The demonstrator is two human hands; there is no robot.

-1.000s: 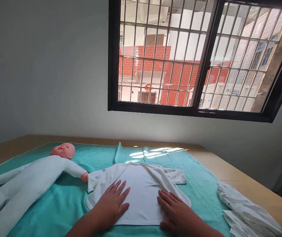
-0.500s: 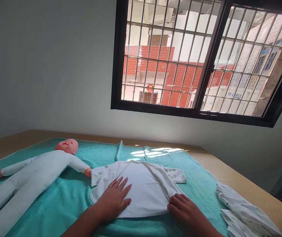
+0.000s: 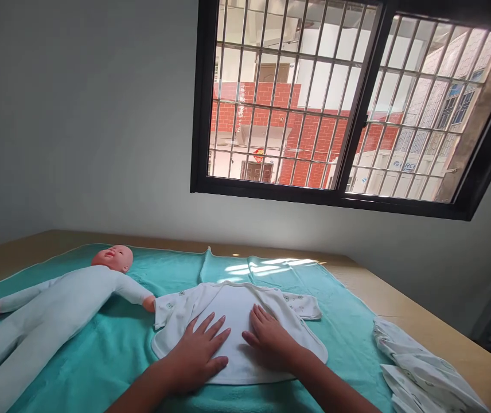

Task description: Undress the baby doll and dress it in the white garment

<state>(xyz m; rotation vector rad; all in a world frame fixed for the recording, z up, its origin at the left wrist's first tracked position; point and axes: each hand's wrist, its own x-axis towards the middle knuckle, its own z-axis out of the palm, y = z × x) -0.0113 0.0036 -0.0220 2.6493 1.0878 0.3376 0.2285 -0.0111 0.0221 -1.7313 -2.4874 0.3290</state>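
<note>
A small white baby top [image 3: 232, 304] lies spread flat on a teal towel [image 3: 112, 350] that covers the table. My left hand [image 3: 198, 353] rests flat on its lower left part, fingers stretched out. Beside it my right hand [image 3: 271, 341] lies flat on the middle of the garment, fingers apart and pointing toward the collar. Neither hand holds anything. To the left a baby doll [image 3: 60, 310] in a pale one-piece suit lies on its back, one arm reaching toward the top's sleeve.
A pile of white patterned baby clothes [image 3: 421, 373] sits at the right on the wooden table [image 3: 404, 310]. A grey wall and a barred window [image 3: 335, 103] stand behind the table.
My right hand left the garment's lower right edge and slid left and up onto its middle. The left hand stayed nearly in place.
</note>
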